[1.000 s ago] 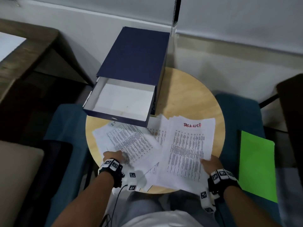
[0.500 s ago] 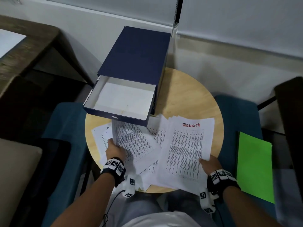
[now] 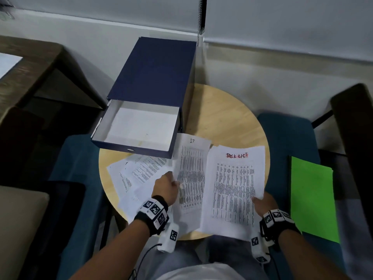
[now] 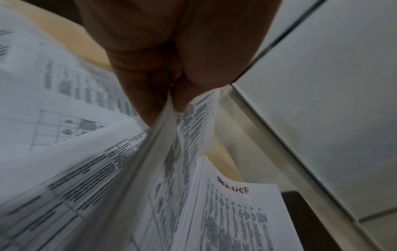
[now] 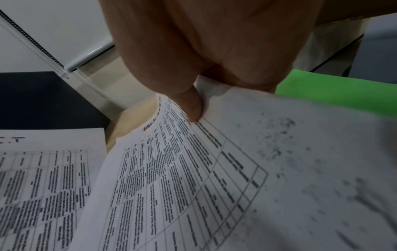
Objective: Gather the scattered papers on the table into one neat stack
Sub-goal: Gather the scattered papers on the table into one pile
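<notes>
Printed white papers lie spread over a round wooden table [image 3: 232,118]. My left hand [image 3: 167,186] pinches the left edge of a sheet headed "I.T" [image 3: 191,174] and holds it lifted beside the pile; in the left wrist view the fingers [image 4: 150,101] squeeze that sheet [image 4: 176,135]. My right hand [image 3: 262,201] grips the right edge of the pile topped by the "TASK LIST" page [image 3: 234,188], with the thumb [image 5: 191,105] on top of that page [image 5: 163,169]. Several more sheets [image 3: 139,174] lie fanned out at the table's left.
A dark blue drawer box [image 3: 153,77] stands at the table's back left, its drawer [image 3: 139,128] pulled out over the papers. A green folder [image 3: 312,195] lies on the blue seat [image 3: 286,134] to the right. Dark furniture flanks both sides.
My left hand has picked up the "I.T" sheet from the left of the table and carried it right, beside the "TASK LIST" pile. The right hand has stayed on its pile.
</notes>
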